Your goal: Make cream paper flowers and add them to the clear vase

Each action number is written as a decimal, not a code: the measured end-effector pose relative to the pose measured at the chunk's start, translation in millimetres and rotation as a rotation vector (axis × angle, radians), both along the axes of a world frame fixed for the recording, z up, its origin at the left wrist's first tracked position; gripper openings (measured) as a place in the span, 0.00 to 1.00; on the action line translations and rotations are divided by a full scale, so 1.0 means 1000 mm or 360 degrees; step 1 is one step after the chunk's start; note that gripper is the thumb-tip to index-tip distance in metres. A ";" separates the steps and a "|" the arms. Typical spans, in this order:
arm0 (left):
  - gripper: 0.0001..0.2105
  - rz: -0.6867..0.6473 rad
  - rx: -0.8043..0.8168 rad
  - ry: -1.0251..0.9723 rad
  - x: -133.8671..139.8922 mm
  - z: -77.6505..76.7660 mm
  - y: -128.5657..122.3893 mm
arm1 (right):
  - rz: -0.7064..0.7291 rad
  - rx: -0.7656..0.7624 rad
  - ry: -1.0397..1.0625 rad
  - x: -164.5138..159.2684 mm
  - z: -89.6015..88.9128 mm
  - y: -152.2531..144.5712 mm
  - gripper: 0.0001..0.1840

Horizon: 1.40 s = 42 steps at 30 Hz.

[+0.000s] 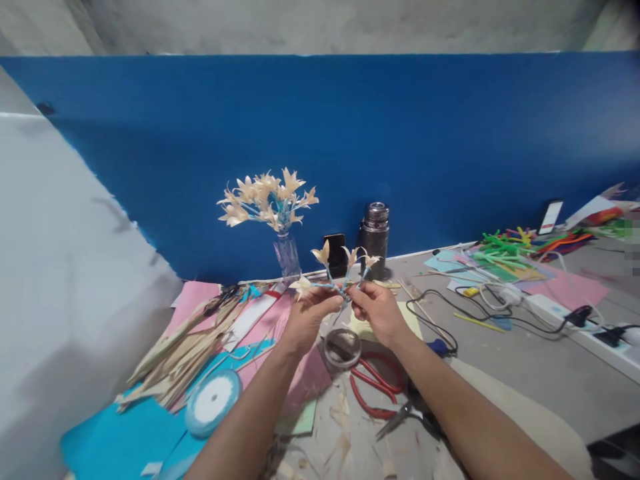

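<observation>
Between my two hands is a small spray of handmade flowers (351, 259), with cream petals on blue-wrapped stems that meet at my fingertips. My left hand (313, 315) pinches the spray from the left, one bloom leaning out over its fingers. From the right, my right hand (376, 308) grips the stems with thumb and forefinger. Beyond my hands, a fuller bunch of similar cream flowers (270, 197) stands in a clear faceted vase (287, 257). Just below my hands sits a round clear container (343, 348).
Red-handled scissors (373, 393) and dark pliers (400, 421) lie near my right forearm. A blue ribbon spool (213, 403) and dried strips (187, 353) are left. A thermos (376, 240) stands behind. Cables and a power strip (590, 333) run along the right, near pipe cleaners (505, 248).
</observation>
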<state>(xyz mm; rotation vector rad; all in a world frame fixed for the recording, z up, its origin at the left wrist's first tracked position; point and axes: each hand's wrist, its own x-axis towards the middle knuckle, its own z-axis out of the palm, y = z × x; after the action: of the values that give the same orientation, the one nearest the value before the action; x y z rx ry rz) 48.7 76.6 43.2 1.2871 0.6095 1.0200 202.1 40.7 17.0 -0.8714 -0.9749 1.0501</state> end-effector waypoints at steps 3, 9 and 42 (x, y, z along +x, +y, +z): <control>0.12 0.0063 -0.0017 -0.0038 0.001 0.000 0.001 | 0.0028 -0.0010 0.0031 0.001 0.000 0.000 0.17; 0.11 0.0099 0.0021 -0.0044 0.001 -0.005 0.003 | 0.0065 -0.0012 0.0045 0.000 0.002 -0.001 0.18; 0.08 -0.0239 0.0276 0.0026 -0.007 0.016 -0.001 | 0.0256 -0.0025 0.0000 0.000 0.000 -0.002 0.16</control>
<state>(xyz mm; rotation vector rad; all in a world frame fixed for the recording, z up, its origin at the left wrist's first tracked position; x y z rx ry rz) 42.0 76.1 58.8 1.4720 0.4362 0.9543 202.4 38.5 17.0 -0.8159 -1.0511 1.1954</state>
